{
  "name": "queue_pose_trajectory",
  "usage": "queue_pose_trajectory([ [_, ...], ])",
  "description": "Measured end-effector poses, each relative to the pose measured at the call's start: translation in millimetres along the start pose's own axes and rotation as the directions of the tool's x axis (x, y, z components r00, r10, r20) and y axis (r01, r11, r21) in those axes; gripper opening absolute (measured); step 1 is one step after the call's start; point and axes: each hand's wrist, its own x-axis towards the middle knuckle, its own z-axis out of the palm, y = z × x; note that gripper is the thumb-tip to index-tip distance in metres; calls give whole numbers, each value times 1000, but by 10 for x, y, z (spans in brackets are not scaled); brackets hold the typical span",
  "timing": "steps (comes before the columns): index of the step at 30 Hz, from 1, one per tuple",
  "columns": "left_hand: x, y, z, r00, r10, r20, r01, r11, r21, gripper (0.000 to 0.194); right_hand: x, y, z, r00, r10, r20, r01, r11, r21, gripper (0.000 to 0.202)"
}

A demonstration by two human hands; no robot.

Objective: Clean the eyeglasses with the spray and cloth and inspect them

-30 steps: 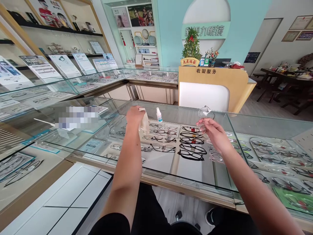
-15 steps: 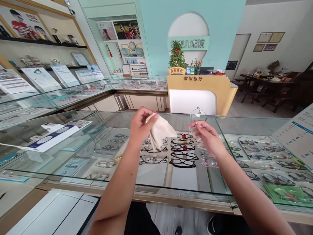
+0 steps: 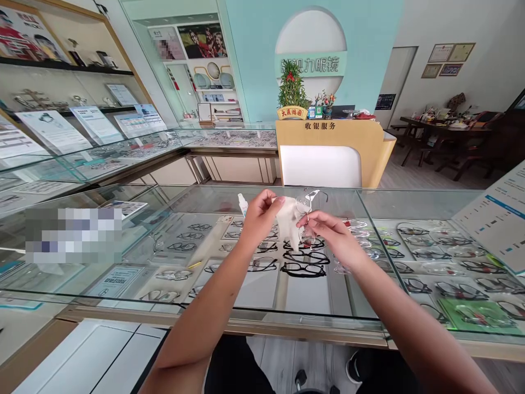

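My left hand (image 3: 261, 214) pinches a cream-white cloth (image 3: 289, 216) that hangs down from the fingers above the glass counter. In my right hand (image 3: 328, 230) is a pair of thin-framed eyeglasses (image 3: 304, 203), gripped near the middle of the frame and turned on end, one lens above the fingers and one below. The cloth is right beside the lenses; whether it touches them I cannot tell. A small white bottle (image 3: 243, 204) stands on the counter just behind my left hand.
Under the glass counter top (image 3: 197, 200) lie rows of eyeglasses, among them several black frames (image 3: 303, 269). A printed sign (image 3: 498, 213) leans at the right. A blurred display card (image 3: 74, 235) stands at the left. Beyond is a cashier desk (image 3: 381, 153).
My right hand has brought the eyeglasses left, close to the cloth. My left hand has shifted right and slightly down, and the white bottle behind it now shows.
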Motion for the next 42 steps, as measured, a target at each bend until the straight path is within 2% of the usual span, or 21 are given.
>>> queue_pose_trajectory([
  [4,10,-18,12,997,-34,71,38,997,-63,52,18,44,-9,999,27,-25,-28,998,-47,35],
  [11,-16,-93,35,975,-75,211,125,964,-233,61,44,123,-16,999,2,-55,-9,993,-121,36],
  [17,-32,-179,122,956,2,292,95,943,-318,61,58,158,-9,999,-24,-39,19,992,-126,32],
  [19,-37,-178,148,960,12,281,81,944,-319,61,62,152,-7,999,-28,-33,24,993,-114,33],
  [24,-82,-139,179,971,66,230,-19,979,-201,52,64,134,-3,1000,-15,1,15,998,-63,39],
  [27,-103,-137,206,974,42,223,19,964,-265,55,60,135,-3,1000,-9,17,10,998,-56,42],
  [30,-107,-137,225,972,-20,234,99,938,-333,66,56,140,-5,1000,-5,31,6,999,-32,45],
  [32,-109,-127,224,962,-56,269,149,929,-340,71,54,142,-7,999,-3,40,4,1000,-16,47],
  [35,-121,-107,211,944,-78,321,183,932,-313,64,56,136,-15,998,-12,59,11,1000,6,46],
  [39,-142,-87,221,893,-62,446,233,911,-340,57,54,144,-30,996,-22,88,22,1000,-2,43],
  [42,-150,-60,251,869,-35,493,260,881,-396,57,45,201,-37,996,18,83,-19,1000,19,39],
])
